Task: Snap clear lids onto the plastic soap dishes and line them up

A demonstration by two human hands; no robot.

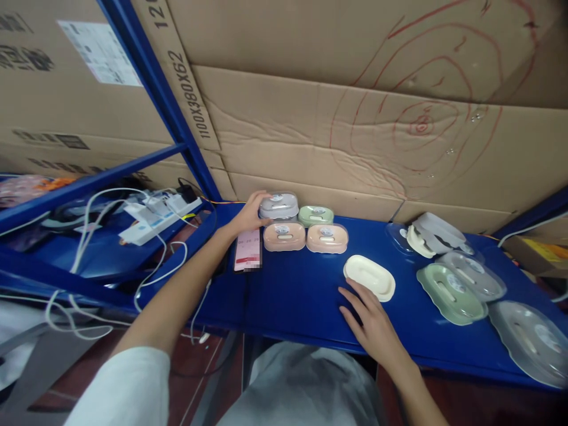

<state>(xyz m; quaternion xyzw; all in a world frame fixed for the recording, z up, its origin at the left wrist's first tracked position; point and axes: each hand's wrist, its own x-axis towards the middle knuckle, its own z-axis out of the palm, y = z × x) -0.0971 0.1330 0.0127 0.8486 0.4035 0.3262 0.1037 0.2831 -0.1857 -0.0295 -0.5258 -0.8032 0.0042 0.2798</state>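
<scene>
My left hand (251,215) is closed round the left end of a grey soap box (278,207) with a clear lid, at the back of the blue table. Right beside it stands a green soap box (316,215). Two pink soap boxes, one on the left (284,236) and one on the right (327,238), sit just in front. A cream oval soap dish (370,276), without a lid, lies in the middle. My right hand (370,322) is open with its fingers spread; one fingertip overlaps the dish's near left edge, and whether it touches I cannot tell.
A phone (247,251) lies left of the pink boxes. On the right are a green box (451,294), clear lids (474,275), a large clear-lidded piece (532,340) and stacked parts (437,234). A power strip (160,219) with cables is at left; cardboard (284,130) stands behind.
</scene>
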